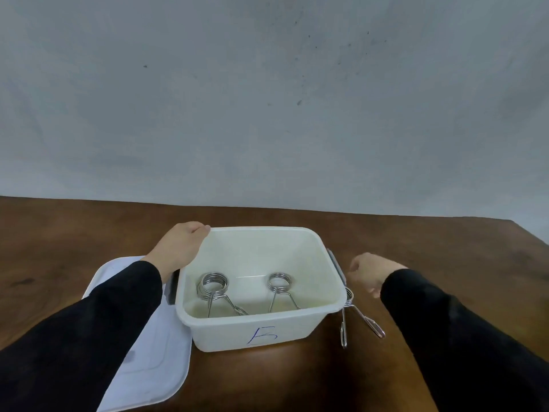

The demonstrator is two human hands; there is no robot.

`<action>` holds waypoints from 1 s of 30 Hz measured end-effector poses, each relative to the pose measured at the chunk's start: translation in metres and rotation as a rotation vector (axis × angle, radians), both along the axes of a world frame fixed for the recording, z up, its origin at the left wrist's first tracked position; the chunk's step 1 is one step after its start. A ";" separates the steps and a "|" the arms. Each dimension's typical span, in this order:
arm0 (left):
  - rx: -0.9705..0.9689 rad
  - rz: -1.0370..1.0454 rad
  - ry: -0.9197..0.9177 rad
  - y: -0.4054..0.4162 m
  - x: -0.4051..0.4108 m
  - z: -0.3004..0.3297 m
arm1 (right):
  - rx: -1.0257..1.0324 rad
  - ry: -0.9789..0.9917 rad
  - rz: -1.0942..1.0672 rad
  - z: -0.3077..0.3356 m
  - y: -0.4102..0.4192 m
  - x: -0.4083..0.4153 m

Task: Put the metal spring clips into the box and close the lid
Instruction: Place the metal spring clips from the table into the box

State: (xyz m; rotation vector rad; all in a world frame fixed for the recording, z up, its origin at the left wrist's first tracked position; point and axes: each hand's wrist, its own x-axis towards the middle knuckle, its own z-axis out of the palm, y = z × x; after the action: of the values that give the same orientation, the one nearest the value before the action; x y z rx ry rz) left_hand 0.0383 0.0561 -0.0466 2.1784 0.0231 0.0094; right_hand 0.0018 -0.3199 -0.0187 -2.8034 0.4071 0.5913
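Note:
A white plastic box (255,331), open and marked with a blue letter on its front, stands on the wooden table. Two metal spring clips lie inside it, one at the left (214,288) and one at the right (280,288). A third spring clip (358,318) lies on the table against the box's right side. My left hand (181,246) rests on the box's far left corner, gripping the rim. My right hand (370,273) hovers just right of the box, above the third clip, fingers loosely curled and holding nothing. The white lid (154,346) lies flat to the box's left, partly under my left arm.
The brown wooden table (297,382) runs back to a grey wall (267,99). A grey latch (337,266) hangs on the box's right side and another shows on the left side by my left wrist.

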 end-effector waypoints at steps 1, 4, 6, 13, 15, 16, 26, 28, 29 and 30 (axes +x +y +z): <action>0.005 0.001 0.001 -0.001 -0.001 0.001 | -0.019 0.031 0.012 -0.012 0.000 -0.003; 0.000 0.018 0.011 -0.002 -0.002 0.002 | -0.033 0.079 0.006 -0.036 0.004 -0.007; -0.020 0.021 0.017 -0.002 -0.003 0.002 | -0.033 0.073 0.003 -0.044 0.007 -0.008; -0.034 0.027 0.019 -0.003 -0.005 0.002 | -0.083 -0.039 -0.029 -0.064 0.006 -0.006; -0.031 0.029 0.022 -0.004 -0.005 0.003 | -0.114 -0.092 -0.092 -0.053 -0.002 -0.002; -0.040 0.034 0.026 -0.004 -0.005 0.003 | -0.136 -0.121 -0.112 -0.042 -0.008 0.000; -0.070 0.042 0.037 -0.005 -0.010 0.008 | 0.074 -0.483 0.242 0.143 0.068 0.006; -0.070 0.036 0.038 -0.003 -0.009 0.007 | 0.000 -0.361 0.344 0.133 0.105 0.008; -0.065 0.035 0.038 -0.002 -0.009 0.006 | -0.061 -0.288 0.389 0.120 0.120 0.011; -0.061 0.035 0.041 -0.001 -0.009 0.006 | -0.121 -0.217 0.431 0.101 0.132 0.015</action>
State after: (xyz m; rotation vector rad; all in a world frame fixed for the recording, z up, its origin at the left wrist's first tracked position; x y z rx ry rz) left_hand 0.0293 0.0551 -0.0408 2.1168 0.0836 -0.0153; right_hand 0.0166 -0.1880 0.0826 -3.0470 -0.2175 0.3423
